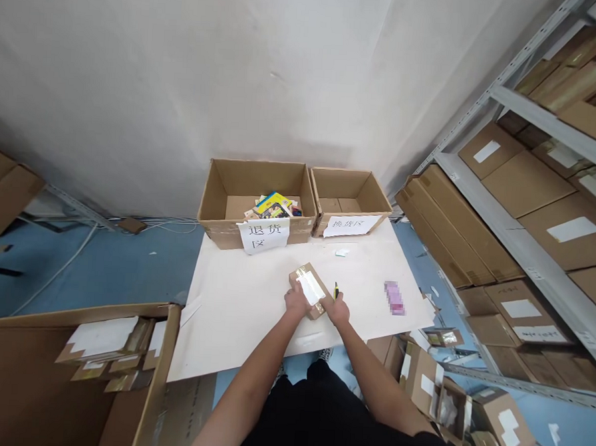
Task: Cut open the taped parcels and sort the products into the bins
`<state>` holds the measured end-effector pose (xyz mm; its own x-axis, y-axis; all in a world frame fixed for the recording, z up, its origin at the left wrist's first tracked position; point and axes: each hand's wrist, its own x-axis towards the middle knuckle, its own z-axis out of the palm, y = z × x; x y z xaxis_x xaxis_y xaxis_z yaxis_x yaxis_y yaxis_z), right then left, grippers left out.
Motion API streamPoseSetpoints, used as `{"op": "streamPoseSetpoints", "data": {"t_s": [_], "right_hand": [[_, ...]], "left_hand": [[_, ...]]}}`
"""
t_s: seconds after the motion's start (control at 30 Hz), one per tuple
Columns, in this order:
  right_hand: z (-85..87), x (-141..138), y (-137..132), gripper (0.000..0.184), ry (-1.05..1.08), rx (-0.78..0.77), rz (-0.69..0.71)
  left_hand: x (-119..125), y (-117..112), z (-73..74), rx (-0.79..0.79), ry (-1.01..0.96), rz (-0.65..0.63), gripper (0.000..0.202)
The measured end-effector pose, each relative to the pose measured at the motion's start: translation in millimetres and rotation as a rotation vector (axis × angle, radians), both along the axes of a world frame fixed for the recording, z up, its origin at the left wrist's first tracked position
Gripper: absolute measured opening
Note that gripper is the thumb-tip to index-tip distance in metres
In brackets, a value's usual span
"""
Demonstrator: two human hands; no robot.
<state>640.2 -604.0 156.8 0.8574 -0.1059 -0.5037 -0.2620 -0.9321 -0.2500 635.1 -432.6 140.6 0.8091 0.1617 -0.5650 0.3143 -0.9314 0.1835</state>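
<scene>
A small brown cardboard box (318, 310) with a white label (310, 287) and shiny tape at its ends lies at a slant on the white table. Its left side is gripped by my left hand (296, 301), fingers closed around the edge. My right hand (338, 310) is closed on a yellow-and-black utility knife (336, 291), which points up and away from me. Part of that hand also touches the box's right side, near the lower end. Whether the knife's blade is out is too small to see.
Two open cartons with paper signs, the left one (218, 229) holding colourful packets, the right one (383, 207) beside it, stand along the table's (233, 313) back edge. A pixelated pink item (394, 298) lies right. A large carton (172, 329) of parcels stands left; box-filled shelving (502, 220) stands right.
</scene>
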Motion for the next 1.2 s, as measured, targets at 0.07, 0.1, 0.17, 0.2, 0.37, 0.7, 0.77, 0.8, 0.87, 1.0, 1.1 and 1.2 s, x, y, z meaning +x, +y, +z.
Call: {"op": "streamPoseSetpoints", "data": {"t_s": [0.07,0.1,0.17,0.2,0.37,0.7,0.77,0.8,0.87,1.0,1.1,1.2], "right_hand": [[-5.4,20.8,8.0,0.060,-0.001,0.012,-0.035],[-6.0,31.4,10.0,0.060,-0.010,0.017,-0.038],[-4.4,50.2,9.4,0.060,-0.035,0.039,-0.012],[-3.3,57.2,6.9,0.057,-0.052,0.056,-0.001],[-7.7,61.5,-22.5,0.032,-0.057,0.327,-0.169],[-33.2,42.3,-73.4,0.043,0.176,0.582,-0.205],[-32.3,50.8,-71.1,0.048,0.187,0.551,-0.137],[-31.5,54.9,-70.3,0.050,0.189,0.540,-0.111],[-29.7,60.6,-70.5,0.054,0.190,0.535,-0.077],[-26.8,57.8,-77.5,0.053,0.212,0.531,-0.016],[-24.8,49.7,-84.6,0.051,0.227,0.484,0.042],[-23.3,43.9,-94.8,0.051,0.249,0.432,0.084]], "left_hand": [[-2.0,-2.5,0.7,0.013,0.030,0.017,0.124],[-1.8,-3.6,1.6,0.023,0.052,0.024,0.122],[2.1,-4.9,4.7,0.038,0.067,-0.003,0.110],[5.6,-4.8,6.8,0.041,0.056,-0.037,0.102],[27.4,4.1,11.5,-0.027,-0.046,-0.319,0.088],[26.4,-12.8,-14.4,0.003,-0.059,-0.365,0.076],[25.8,-15.4,-13.1,0.011,-0.052,-0.359,0.076],[26.3,-15.5,-12.1,0.010,-0.048,-0.361,0.076],[28.2,-14.0,-10.5,0.004,-0.040,-0.367,0.077],[28.8,-11.9,-11.1,0.007,-0.034,-0.373,0.077],[24.5,-14.3,-12.2,0.016,-0.041,-0.373,0.078],[23.2,-16.7,-9.8,0.017,-0.084,-0.369,0.077]]}}
